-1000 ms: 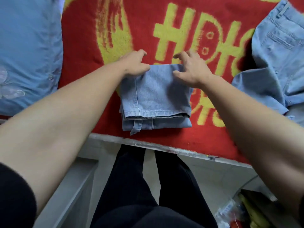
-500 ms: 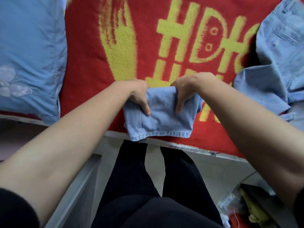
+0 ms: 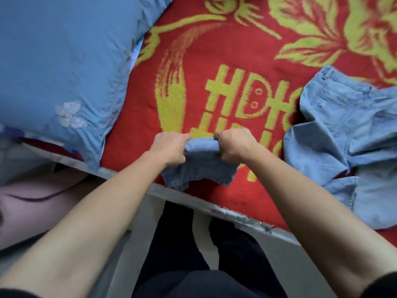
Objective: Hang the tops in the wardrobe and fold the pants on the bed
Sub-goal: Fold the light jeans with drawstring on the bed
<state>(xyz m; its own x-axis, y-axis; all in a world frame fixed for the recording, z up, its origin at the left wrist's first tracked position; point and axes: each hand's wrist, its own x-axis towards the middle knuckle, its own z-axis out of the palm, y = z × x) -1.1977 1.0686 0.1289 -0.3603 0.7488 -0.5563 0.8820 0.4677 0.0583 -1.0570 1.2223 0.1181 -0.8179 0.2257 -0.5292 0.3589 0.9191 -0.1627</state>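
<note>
A folded pair of light blue denim pants (image 3: 199, 166) is lifted by its far folded edge near the front edge of the bed, its lower part hanging down onto the red and yellow blanket (image 3: 214, 61). My left hand (image 3: 171, 149) grips the left end of the fold and my right hand (image 3: 233, 146) grips the right end, fingers curled round the cloth. A second light blue denim garment (image 3: 343, 136) lies spread and unfolded at the right of the bed.
A large blue pillow (image 3: 64, 61) with a white flower patch covers the bed's left side. The bed's pale front rail (image 3: 225, 211) runs diagonally below the hands. My dark-trousered legs (image 3: 178, 244) stand on the floor in front of it.
Both hands went from pinching the folded pants' far edge to gripping it in fists and lifting it. The view pulled back, showing more of the blanket and pillow.
</note>
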